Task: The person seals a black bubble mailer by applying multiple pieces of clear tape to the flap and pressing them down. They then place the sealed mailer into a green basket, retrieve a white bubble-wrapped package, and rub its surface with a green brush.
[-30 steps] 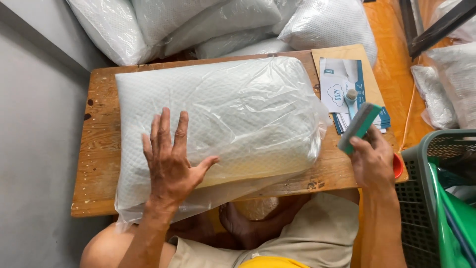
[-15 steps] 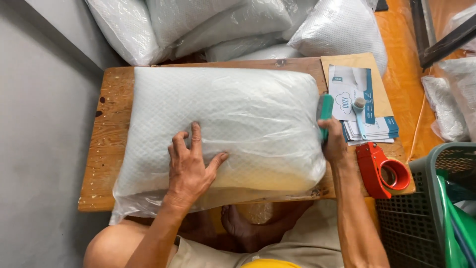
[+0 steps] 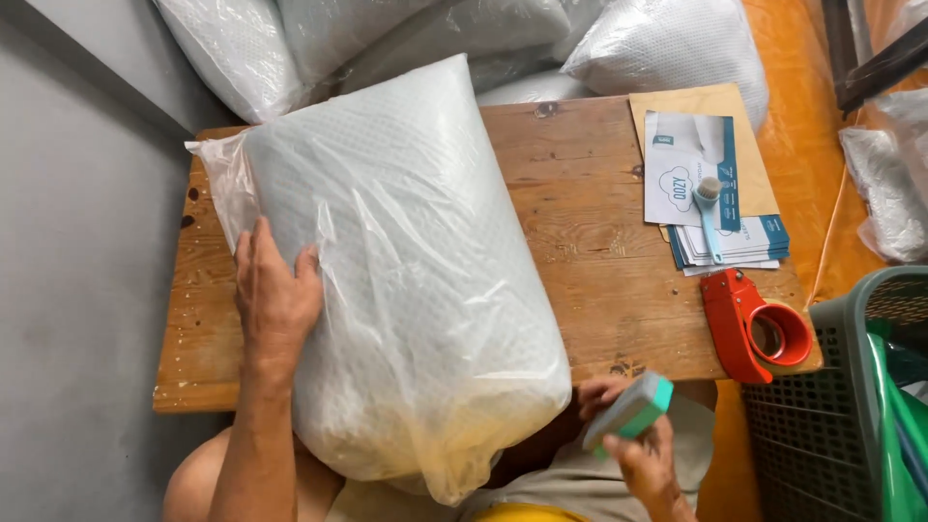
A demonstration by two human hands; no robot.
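A white pillow in a clear plastic bag (image 3: 416, 280) lies slanted across the wooden table (image 3: 599, 242), its near end hanging over the front edge onto my lap. My left hand (image 3: 275, 300) presses flat on the pillow's left side. My right hand (image 3: 643, 459) is below the table's front edge and grips a small green and grey block (image 3: 630, 411). The bag's loose open end (image 3: 217, 169) sticks out at the far left corner.
A red tape dispenser (image 3: 754, 329) sits at the table's right front. Behind it lies a stack of printed leaflets (image 3: 706, 198) on a brown envelope, with a small blue brush on top. More bagged pillows (image 3: 454, 39) are piled behind the table. A green basket (image 3: 851, 406) stands at right.
The pillow has turned from lying across the table to slanting lengthwise toward me. My right hand has dropped from the pillow's right end to below the table edge with the block.
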